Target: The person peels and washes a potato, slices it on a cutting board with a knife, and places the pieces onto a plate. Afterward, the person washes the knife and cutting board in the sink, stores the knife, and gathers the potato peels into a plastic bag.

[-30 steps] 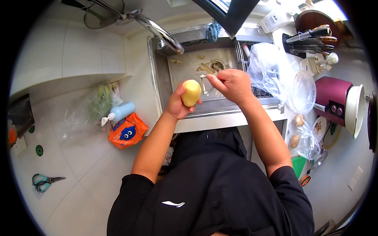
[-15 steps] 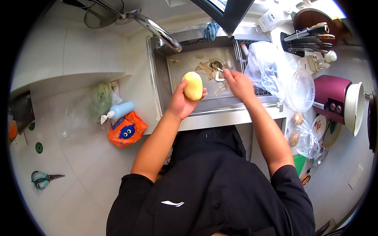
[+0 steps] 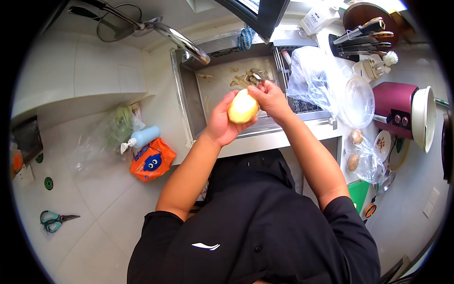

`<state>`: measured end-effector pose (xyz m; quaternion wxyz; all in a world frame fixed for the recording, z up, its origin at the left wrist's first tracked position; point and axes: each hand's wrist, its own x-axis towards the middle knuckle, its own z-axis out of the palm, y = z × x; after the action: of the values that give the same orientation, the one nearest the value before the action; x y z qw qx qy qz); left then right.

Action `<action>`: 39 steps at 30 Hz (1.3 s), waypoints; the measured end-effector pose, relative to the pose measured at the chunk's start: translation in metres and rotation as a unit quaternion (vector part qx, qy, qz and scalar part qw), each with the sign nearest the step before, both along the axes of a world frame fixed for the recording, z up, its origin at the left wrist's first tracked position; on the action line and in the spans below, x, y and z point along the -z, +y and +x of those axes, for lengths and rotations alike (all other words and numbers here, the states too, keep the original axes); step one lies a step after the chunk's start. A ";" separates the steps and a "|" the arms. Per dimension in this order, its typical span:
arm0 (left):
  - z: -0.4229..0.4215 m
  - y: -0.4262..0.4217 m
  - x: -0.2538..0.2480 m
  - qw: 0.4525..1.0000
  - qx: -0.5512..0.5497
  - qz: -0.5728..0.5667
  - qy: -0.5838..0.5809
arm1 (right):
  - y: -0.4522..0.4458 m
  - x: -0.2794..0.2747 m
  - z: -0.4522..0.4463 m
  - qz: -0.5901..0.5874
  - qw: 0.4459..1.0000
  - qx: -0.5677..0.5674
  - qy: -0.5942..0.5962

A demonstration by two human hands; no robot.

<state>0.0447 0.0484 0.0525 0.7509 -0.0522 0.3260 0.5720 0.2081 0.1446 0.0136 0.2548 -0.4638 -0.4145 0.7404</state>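
Note:
Over the front of the sink, my left hand point(image 3: 222, 124) is wrapped round a peeled yellow potato point(image 3: 243, 108). My right hand point(image 3: 274, 101) is closed on a small metal peeler point(image 3: 257, 76), most of which the fingers hide. Its thumb side meets the upper right of the potato. Below both hands is the steel sink point(image 3: 188, 90), with a heap of potato peelings point(image 3: 243, 78) around the drain.
A chrome faucet point(image 3: 182, 40) reaches over the sink's left. At right are a clear plastic bag point(image 3: 307, 78), a knife block point(image 3: 338, 47), a plastic lid point(image 3: 359, 102) and unpeeled potatoes point(image 3: 353, 162). Leftward lie a blue pump bottle point(image 3: 145, 136), an orange packet point(image 3: 153, 161) and scissors point(image 3: 54, 220).
My right hand has moved left with the peeler, up to the potato. My left hand has shifted slightly right, and the potato is now tilted. The whole view has shifted a little.

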 end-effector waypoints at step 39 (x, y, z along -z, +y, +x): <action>-0.025 -0.023 0.036 0.981 0.136 -0.119 0.071 | -0.003 -0.056 0.002 0.654 0.686 -0.192 -0.256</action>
<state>0.0193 0.0257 0.0168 0.7849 -0.0553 0.4486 0.4239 0.2101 0.1414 0.0696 0.2299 -0.2619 -0.9224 0.1668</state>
